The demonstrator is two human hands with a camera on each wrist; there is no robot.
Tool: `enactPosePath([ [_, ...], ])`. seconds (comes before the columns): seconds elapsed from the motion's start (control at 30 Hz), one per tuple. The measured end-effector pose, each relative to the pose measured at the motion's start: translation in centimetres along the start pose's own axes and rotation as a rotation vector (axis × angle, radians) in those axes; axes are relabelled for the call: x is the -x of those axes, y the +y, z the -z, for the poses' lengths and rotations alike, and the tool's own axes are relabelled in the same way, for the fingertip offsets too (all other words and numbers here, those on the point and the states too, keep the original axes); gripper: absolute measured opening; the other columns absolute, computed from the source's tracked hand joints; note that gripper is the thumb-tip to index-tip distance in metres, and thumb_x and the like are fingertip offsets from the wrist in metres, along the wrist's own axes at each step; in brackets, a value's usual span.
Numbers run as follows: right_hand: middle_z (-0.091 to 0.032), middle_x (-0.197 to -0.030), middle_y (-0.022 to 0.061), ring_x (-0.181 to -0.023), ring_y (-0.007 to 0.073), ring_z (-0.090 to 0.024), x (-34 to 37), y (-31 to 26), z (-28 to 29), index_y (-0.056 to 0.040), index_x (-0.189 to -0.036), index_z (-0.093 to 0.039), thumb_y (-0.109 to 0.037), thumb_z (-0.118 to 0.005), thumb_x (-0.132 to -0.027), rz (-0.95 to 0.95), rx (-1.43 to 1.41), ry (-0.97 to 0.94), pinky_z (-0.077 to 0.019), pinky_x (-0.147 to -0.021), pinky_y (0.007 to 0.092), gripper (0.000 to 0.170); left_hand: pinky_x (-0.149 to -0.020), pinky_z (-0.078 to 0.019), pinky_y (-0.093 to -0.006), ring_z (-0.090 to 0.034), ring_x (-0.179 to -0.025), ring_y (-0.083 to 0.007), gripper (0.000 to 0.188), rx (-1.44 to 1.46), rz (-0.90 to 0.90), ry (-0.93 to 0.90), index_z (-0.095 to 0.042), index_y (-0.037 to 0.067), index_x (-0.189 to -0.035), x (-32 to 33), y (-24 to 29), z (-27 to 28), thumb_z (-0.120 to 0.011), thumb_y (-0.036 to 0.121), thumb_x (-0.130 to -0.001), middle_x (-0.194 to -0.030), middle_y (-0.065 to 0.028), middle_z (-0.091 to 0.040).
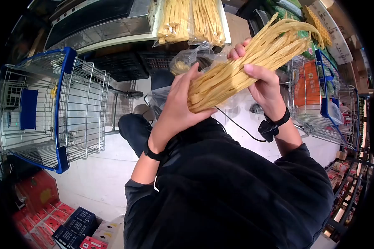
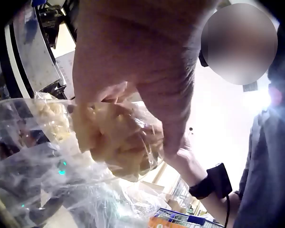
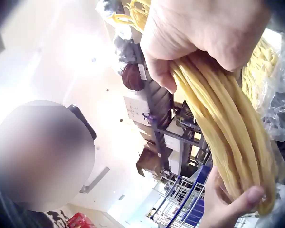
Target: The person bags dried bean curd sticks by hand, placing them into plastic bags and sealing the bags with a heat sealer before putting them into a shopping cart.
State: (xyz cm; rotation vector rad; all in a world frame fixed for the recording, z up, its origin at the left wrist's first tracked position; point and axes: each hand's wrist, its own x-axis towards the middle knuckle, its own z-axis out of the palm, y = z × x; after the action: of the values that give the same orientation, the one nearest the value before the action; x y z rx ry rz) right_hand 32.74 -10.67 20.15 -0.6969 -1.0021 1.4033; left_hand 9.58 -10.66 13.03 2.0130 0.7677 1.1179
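Observation:
A long bundle of yellow, ribbon-like dried strips [image 1: 237, 74] is held slantwise in front of the body in the head view. The left hand [image 1: 178, 99] grips its lower end, thumb beneath and fingers around the far side; in the left wrist view this hand [image 2: 133, 52] curls round the bundle's end [image 2: 123, 142], with clear plastic about it. Farther up, the right hand [image 1: 264, 83] grips the strips, thumb on the near side. The right wrist view shows the right hand [image 3: 204, 33] wrapped around the strips [image 3: 223, 118].
More yellow bundles [image 1: 191, 20] lie on a white-edged counter ahead. A clear plastic bag [image 1: 195, 56] hangs below them. Shopping carts stand at the left [image 1: 62, 112] and right [image 1: 320, 95]. Dark crates [image 1: 124, 64] sit under the counter; red boxes [image 1: 50, 220] are at lower left.

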Motion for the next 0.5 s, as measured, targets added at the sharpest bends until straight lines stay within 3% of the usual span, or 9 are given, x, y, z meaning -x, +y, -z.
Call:
enactPosePath([
  [0.07, -0.053, -0.113, 0.0083, -0.115, 0.0238, -0.054, 0.0, 0.3, 0.2, -0.0035, -0.133, -0.045, -0.002, -0.069, -0.079, 0.003, -0.005, -0.016, -0.0347, -0.119, 0.0419, 0.059, -0.106, -0.0498, -0.0418, -0.062, -0.122, -0.0317, 0.105, -0.010, 0.054, 0.038, -0.042, 0.006, -0.156, 0.2, 0.2, -0.3, -0.097, 0.017, -0.066, -0.132, -0.0151, -0.063],
  [0.13, -0.058, -0.114, 0.0087, -0.116, 0.0246, -0.056, -0.1, 1.0, 0.8, -0.0019, -0.132, -0.049, 0.003, -0.072, -0.080, 0.041, -0.078, -0.066, -0.0439, -0.108, 0.0384, 0.057, -0.105, -0.0503, -0.0416, -0.063, -0.121, -0.0316, 0.104, -0.028, 0.048, 0.067, -0.044, 0.006, -0.155, 0.3, 0.2, -0.8, -0.097, 0.017, -0.066, -0.131, -0.0151, -0.064],
  [0.2, -0.058, -0.114, 0.0087, -0.116, 0.0245, -0.056, -0.1, 1.2, 0.9, -0.0018, -0.132, -0.049, 0.003, -0.072, -0.080, 0.050, -0.070, -0.072, -0.0437, -0.108, 0.0384, 0.058, -0.104, -0.0509, -0.0414, -0.063, -0.121, -0.0314, 0.103, -0.046, 0.041, 0.098, -0.045, 0.006, -0.154, 0.2, 0.4, -1.2, -0.097, 0.016, -0.066, -0.130, -0.0151, -0.064],
  [0.27, -0.058, -0.114, 0.0086, -0.116, 0.0245, -0.056, 0.0, 1.4, 0.8, -0.0018, -0.132, -0.049, 0.002, -0.073, -0.080, 0.056, -0.061, -0.079, -0.0435, -0.108, 0.0385, 0.058, -0.104, -0.0483, -0.0432, -0.061, -0.118, -0.0358, 0.100, -0.011, 0.033, 0.142, -0.046, -0.001, -0.149, 0.1, 0.5, -1.6, -0.097, 0.018, -0.065, -0.125, -0.0174, -0.066],
  [0.4, -0.058, -0.114, 0.0089, -0.115, 0.0247, -0.056, 0.1, 1.8, 0.8, -0.0016, -0.132, -0.050, 0.003, -0.072, -0.079, 0.065, -0.056, -0.091, -0.0435, -0.108, 0.0383, 0.058, -0.102, -0.0493, -0.0434, -0.062, -0.117, -0.0353, 0.104, -0.039, 0.020, 0.131, -0.044, 0.000, -0.152, 0.0, 0.7, -1.4, -0.097, 0.017, -0.065, -0.127, -0.0174, -0.065],
  [0.5, -0.058, -0.114, 0.0092, -0.115, 0.0250, -0.056, 0.2, 1.9, 0.8, -0.0015, -0.132, -0.050, 0.003, -0.071, -0.079, 0.059, -0.073, -0.080, -0.0435, -0.108, 0.0383, 0.058, -0.106, -0.0466, -0.0453, -0.062, -0.117, -0.0359, 0.092, 0.034, 0.044, 0.136, -0.046, -0.002, -0.142, 0.3, 1.3, -1.3, -0.096, 0.020, -0.068, -0.131, -0.0185, -0.063],
])
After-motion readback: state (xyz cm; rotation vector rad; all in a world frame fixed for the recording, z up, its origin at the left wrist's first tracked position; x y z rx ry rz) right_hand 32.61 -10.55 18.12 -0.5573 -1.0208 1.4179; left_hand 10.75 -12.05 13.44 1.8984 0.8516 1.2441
